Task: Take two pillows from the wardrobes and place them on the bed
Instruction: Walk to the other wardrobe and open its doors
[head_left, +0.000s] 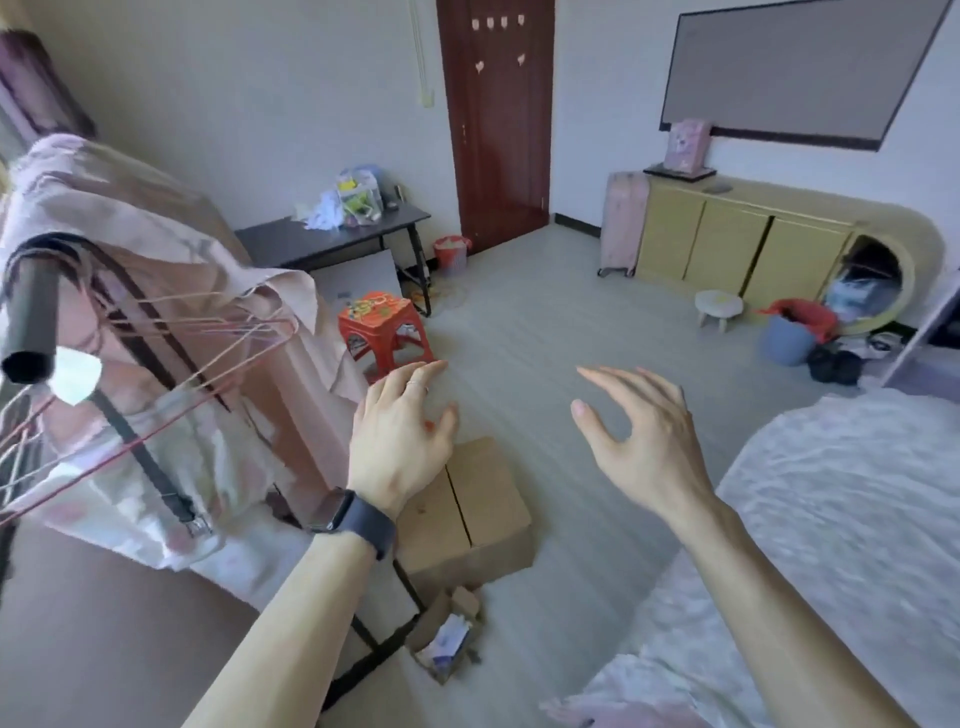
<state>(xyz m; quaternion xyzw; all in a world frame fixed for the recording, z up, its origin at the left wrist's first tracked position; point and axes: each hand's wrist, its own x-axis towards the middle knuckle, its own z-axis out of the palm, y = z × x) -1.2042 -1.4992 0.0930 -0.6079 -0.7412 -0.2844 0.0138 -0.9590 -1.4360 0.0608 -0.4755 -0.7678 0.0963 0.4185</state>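
No pillow is seen anywhere; none lies on the white patterned fabric bed (810, 519) at four o'clock. The left hand (400, 431) and right hand (644, 436) are held empty, fingers (608, 379) spread wide. Both fetches are judged outstanding.

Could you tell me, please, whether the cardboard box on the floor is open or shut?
Shut. The cardboard box has both top flaps folded flat, meeting along a dark centre seam; nothing inside shows.

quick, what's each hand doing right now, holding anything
left hand: open, fingers spread, holding nothing
right hand: open, fingers spread, holding nothing
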